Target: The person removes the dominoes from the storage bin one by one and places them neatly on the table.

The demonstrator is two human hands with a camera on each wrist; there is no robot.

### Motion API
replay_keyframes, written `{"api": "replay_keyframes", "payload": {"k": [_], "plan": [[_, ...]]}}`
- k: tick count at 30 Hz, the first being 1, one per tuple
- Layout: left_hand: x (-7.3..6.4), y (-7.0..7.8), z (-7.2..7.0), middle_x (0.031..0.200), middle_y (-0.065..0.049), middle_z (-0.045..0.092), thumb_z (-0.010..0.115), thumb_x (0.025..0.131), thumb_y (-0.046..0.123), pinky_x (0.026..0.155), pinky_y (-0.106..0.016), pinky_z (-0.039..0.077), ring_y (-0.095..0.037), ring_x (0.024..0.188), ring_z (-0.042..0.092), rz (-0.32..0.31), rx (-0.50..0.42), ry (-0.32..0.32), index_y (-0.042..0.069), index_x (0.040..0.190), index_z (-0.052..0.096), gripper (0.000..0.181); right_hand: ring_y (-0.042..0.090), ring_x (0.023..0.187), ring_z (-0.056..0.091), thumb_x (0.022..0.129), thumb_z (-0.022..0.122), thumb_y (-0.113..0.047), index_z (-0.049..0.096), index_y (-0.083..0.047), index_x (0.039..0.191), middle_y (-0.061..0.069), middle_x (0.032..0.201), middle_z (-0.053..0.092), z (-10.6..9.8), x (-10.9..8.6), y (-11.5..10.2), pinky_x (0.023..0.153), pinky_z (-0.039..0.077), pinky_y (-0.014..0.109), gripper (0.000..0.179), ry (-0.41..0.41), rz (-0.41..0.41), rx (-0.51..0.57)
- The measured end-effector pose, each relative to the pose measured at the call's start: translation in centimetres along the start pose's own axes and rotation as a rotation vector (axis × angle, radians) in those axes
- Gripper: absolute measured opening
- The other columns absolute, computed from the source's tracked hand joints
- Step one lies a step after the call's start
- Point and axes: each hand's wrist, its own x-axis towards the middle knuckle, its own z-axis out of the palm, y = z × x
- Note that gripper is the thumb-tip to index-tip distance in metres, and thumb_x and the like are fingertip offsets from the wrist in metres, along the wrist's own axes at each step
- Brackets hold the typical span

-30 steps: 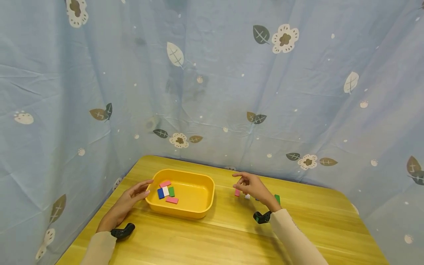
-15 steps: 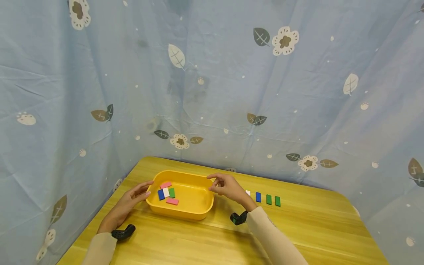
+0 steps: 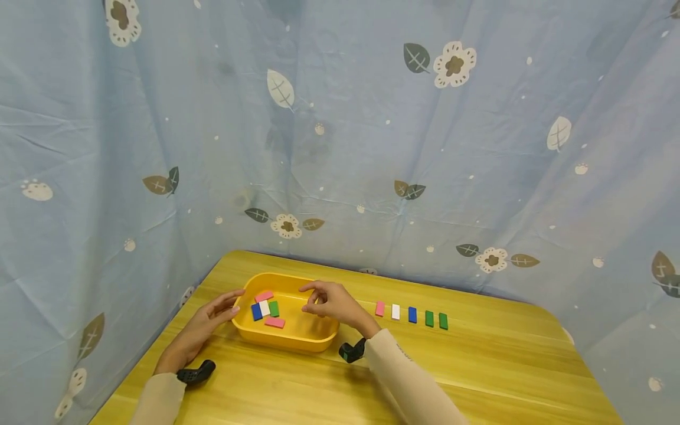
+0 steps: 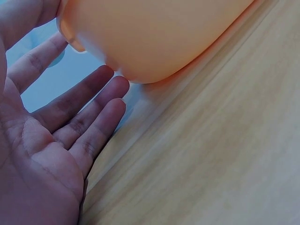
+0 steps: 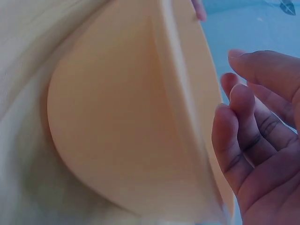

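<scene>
A yellow plastic basin (image 3: 289,341) stands on the table, and several small flat blocks lie inside it toward its left end: a pink block (image 3: 275,323), a blue block (image 3: 257,311), a white block (image 3: 264,307), a green block (image 3: 273,309) and another pink block (image 3: 264,296). My left hand (image 3: 204,324) touches the basin's left end with relaxed, nearly straight fingers; in the left wrist view its fingertips (image 4: 112,110) are against or close to the outer wall. Over the basin's right part hovers my right hand (image 3: 334,304), fingers loosely bent, nothing visible between them.
To the right of the basin a row of blocks lies on the wooden table (image 3: 494,354): a pink block (image 3: 379,309), a white block (image 3: 395,311), a blue block (image 3: 412,314) and two green blocks (image 3: 429,319). A blue patterned curtain (image 3: 345,147) hangs behind.
My right hand has moved left from above the row of blocks to over the basin, uncovering the row. The left hand and the basin have stayed put.
</scene>
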Motion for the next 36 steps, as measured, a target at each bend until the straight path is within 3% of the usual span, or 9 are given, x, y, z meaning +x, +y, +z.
{"api": "replay_keyframes", "payload": {"k": [9,15,21,29,36], "plan": [[0.0,-0.1,-0.2,0.148,-0.001,0.036,0.057,0.095,0.038,0.108,-0.055,0.025,-0.027,0.137,0.030,0.001,0.016,-0.002,0.032,0.143,0.042,0.050,0.012,0.063,0.058,0.084,0.074,-0.025,0.062,-0.022,0.121,-0.003,0.082,0.066,2.5,1.5,-0.4,0.060,0.050,0.024,0.039,-0.018,0.004,-0.085],[0.1,-0.1,-0.1,0.147,-0.001,0.037,0.057,0.095,0.039,0.108,-0.055,0.025,-0.026,0.136,0.030,-0.009,0.013,0.003,0.032,0.143,0.042,0.051,0.015,0.065,0.061,0.085,0.074,-0.023,0.061,-0.010,0.125,-0.003,0.080,0.066,4.1,2.1,-0.2,0.062,0.052,0.024,0.045,-0.071,0.024,-0.086],[0.2,0.0,-0.1,0.148,-0.001,0.037,0.059,0.093,0.041,0.108,-0.056,0.025,-0.028,0.136,0.030,-0.026,0.003,0.008,0.032,0.143,0.043,0.052,0.022,0.068,0.064,0.084,0.074,-0.018,0.062,-0.009,0.123,-0.003,0.078,0.066,5.2,2.5,0.0,0.063,0.052,0.024,0.042,-0.085,0.093,-0.063],[0.2,-0.1,0.0,0.148,-0.002,0.036,0.057,0.095,0.038,0.108,-0.056,0.024,-0.028,0.137,0.029,0.011,0.020,0.001,0.032,0.143,0.042,0.050,0.007,0.068,0.060,0.081,0.077,-0.019,0.074,-0.008,0.099,-0.009,0.075,0.067,5.4,2.6,0.2,0.069,0.050,0.022,0.021,-0.058,0.199,-0.158],[0.0,0.1,0.1,0.148,-0.001,0.036,0.058,0.094,0.039,0.109,-0.056,0.023,-0.028,0.137,0.029,0.001,0.019,0.014,0.033,0.142,0.043,0.050,0.009,0.067,0.061,0.084,0.074,-0.014,0.075,-0.014,0.089,-0.009,0.076,0.067,5.7,2.7,0.4,0.064,0.050,0.022,0.005,-0.148,0.167,-0.141]]}}
